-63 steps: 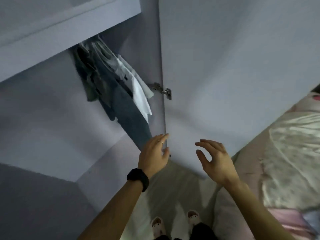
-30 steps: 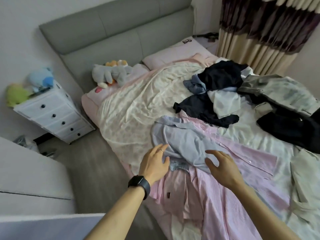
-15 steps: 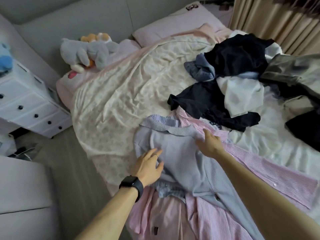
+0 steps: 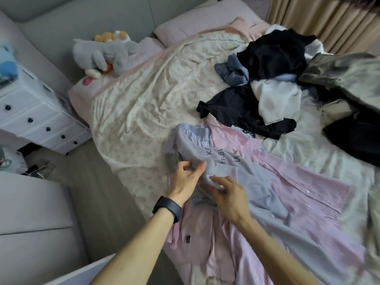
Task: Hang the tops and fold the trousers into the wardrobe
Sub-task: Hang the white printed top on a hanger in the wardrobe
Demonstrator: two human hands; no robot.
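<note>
The bed (image 4: 144, 103), spread with a cream flowered cover, carries everything yet to be put away. A loose heap of black, white and grey-blue clothes (image 4: 267, 58) lies toward its far right side. Nearer the person, a long pink-and-white striped button shirt (image 4: 298, 198) lies flat across the cover.

On top of that shirt lies the pale blue-grey striped top with black lettering (image 4: 242, 173). Its left edge is bunched and raised off the bed.

The step in hand looks like taking up the next top for hanging, and this blue-grey one is the pick. The wardrobe itself is out of view, so the garment will have to be lifted clear of the pink shirt and carried off. It will likely need a hanger, and none shows here.

Both forearms reach in from the lower edge and meet at the top's near edge. The left hand (image 4: 185, 179), black band at the wrist, has its fingers (image 4: 200, 167) curled and pinching the bunched cloth. The right hand (image 4: 230, 196) lies just beside it, knuckles up, fingertips bent onto a fold. Blur hides whether it truly grips.
</note>
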